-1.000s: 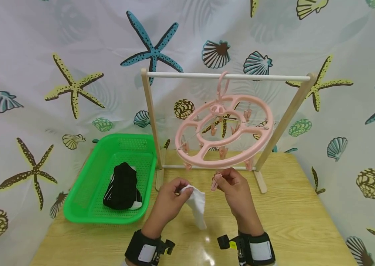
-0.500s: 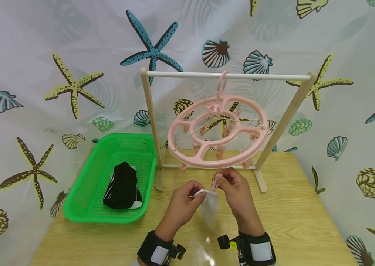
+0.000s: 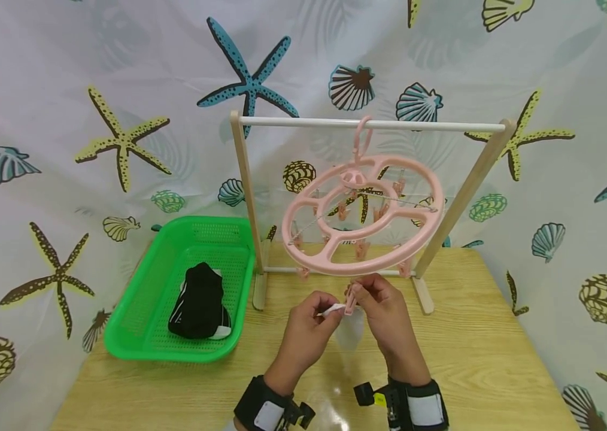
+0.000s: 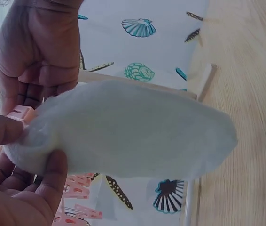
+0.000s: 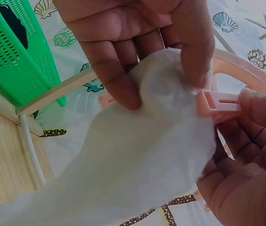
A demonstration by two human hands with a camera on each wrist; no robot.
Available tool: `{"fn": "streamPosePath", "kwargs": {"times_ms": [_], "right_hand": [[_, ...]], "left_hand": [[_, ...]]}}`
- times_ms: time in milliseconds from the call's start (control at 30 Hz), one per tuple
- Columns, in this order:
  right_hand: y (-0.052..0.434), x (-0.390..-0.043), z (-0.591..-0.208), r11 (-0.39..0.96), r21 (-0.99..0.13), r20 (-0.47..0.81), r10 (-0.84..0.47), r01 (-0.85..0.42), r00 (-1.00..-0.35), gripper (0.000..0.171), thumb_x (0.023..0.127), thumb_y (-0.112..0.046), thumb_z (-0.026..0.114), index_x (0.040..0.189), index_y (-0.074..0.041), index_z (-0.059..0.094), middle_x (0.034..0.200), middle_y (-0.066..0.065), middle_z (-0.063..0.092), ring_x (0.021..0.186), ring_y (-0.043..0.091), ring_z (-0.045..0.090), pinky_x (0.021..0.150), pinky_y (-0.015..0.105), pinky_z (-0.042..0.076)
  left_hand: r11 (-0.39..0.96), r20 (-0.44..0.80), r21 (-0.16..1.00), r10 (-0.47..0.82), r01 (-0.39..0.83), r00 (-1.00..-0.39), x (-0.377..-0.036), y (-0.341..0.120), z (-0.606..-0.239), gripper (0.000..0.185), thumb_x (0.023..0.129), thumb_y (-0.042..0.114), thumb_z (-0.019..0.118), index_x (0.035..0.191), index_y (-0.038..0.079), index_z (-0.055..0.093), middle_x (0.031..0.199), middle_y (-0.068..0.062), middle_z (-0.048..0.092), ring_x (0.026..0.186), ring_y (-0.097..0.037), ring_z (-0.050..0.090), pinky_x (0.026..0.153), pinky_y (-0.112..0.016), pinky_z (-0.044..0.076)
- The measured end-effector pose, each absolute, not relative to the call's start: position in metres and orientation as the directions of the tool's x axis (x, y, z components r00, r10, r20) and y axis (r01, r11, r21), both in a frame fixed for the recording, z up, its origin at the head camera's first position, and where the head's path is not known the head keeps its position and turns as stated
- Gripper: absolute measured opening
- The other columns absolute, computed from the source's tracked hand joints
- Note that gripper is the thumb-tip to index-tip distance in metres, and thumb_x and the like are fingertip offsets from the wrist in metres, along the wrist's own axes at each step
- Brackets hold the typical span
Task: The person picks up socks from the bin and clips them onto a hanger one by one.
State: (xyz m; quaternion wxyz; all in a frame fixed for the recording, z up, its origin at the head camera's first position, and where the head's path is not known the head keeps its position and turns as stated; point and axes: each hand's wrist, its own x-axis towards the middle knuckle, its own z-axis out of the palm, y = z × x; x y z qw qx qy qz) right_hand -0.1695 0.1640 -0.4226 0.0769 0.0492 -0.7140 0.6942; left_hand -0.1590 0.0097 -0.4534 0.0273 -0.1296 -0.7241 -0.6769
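Observation:
My left hand [image 3: 303, 332] pinches the cuff of a white sock [image 4: 137, 132], which hangs down below the fingers with its cuff bunched. My right hand [image 3: 390, 314] holds a pink clothespin [image 5: 220, 104] between thumb and fingers, at the near side of the round pink clip hanger [image 3: 353, 178]. In the right wrist view the clothespin's end lies right at the sock's cuff, beside the left thumb. Both hands are close together just below the hanger's front rim.
The hanger hooks over the white bar [image 3: 293, 122] of a wooden rack, with several other clothespins dangling under it. At the left stands a green basket [image 3: 174, 355] with black clothing [image 3: 199, 305] in it. A patterned cloth [image 3: 147, 36] hangs behind the wooden table [image 3: 476, 347].
My left hand has moved right, bringing the sock's cuff to the clothespin. The right hand has stayed nearly in place. The hanger swung left and then back.

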Motion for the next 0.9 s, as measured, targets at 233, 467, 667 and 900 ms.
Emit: {"fn": "streamPosePath", "kwargs": {"times_ms": [233, 467, 667, 900], "right_hand": [[0.163, -0.170, -0.423, 0.021, -0.984, 0.178, 0.030, -0.177, -0.984, 0.015, 0.099, -0.005, 0.060, 0.101, 0.010, 0.059, 0.089, 0.011, 0.063, 0.084, 0.020, 0.061, 0.076, 0.029, 0.050], [0.166, -0.168, -0.424, 0.055, -0.976, 0.209, -0.062, -0.212, -0.976, 0.022, 0.102, -0.011, 0.056, 0.113, 0.008, 0.059, 0.098, 0.016, 0.059, 0.086, 0.021, 0.059, 0.077, 0.030, 0.051], [0.166, -0.166, -0.423, 0.069, -0.974, 0.210, -0.081, -0.216, -0.974, 0.026, 0.103, -0.011, 0.054, 0.120, 0.008, 0.059, 0.107, 0.019, 0.059, 0.092, 0.019, 0.059, 0.080, 0.028, 0.050], [0.165, -0.166, -0.422, 0.058, -0.976, 0.206, -0.083, -0.211, -0.975, 0.026, 0.102, -0.011, 0.056, 0.121, 0.007, 0.059, 0.107, 0.020, 0.059, 0.089, 0.019, 0.060, 0.079, 0.029, 0.050]], "left_hand": [[-0.024, 0.228, 0.974, 0.118, 0.227, -0.967, -0.160, 0.012, -0.450, 0.010, 0.094, 0.015, 0.070, 0.097, 0.006, 0.067, 0.095, -0.003, 0.068, 0.090, -0.016, 0.064, 0.071, -0.027, 0.054], [-0.023, 0.223, 0.975, 0.104, 0.222, -0.969, -0.160, 0.011, -0.449, 0.008, 0.094, 0.013, 0.070, 0.097, 0.007, 0.068, 0.094, -0.002, 0.068, 0.089, -0.016, 0.064, 0.071, -0.027, 0.054], [-0.008, 0.235, 0.972, 0.092, 0.235, -0.968, -0.160, 0.009, -0.448, 0.012, 0.093, 0.015, 0.071, 0.100, 0.006, 0.068, 0.094, -0.005, 0.068, 0.090, -0.018, 0.063, 0.070, -0.027, 0.054], [0.088, 0.227, 0.969, 0.057, 0.232, -0.972, -0.158, 0.001, -0.440, 0.021, 0.094, 0.023, 0.070, 0.111, 0.011, 0.066, 0.103, -0.002, 0.066, 0.102, -0.020, 0.061, 0.075, -0.033, 0.053]]}}
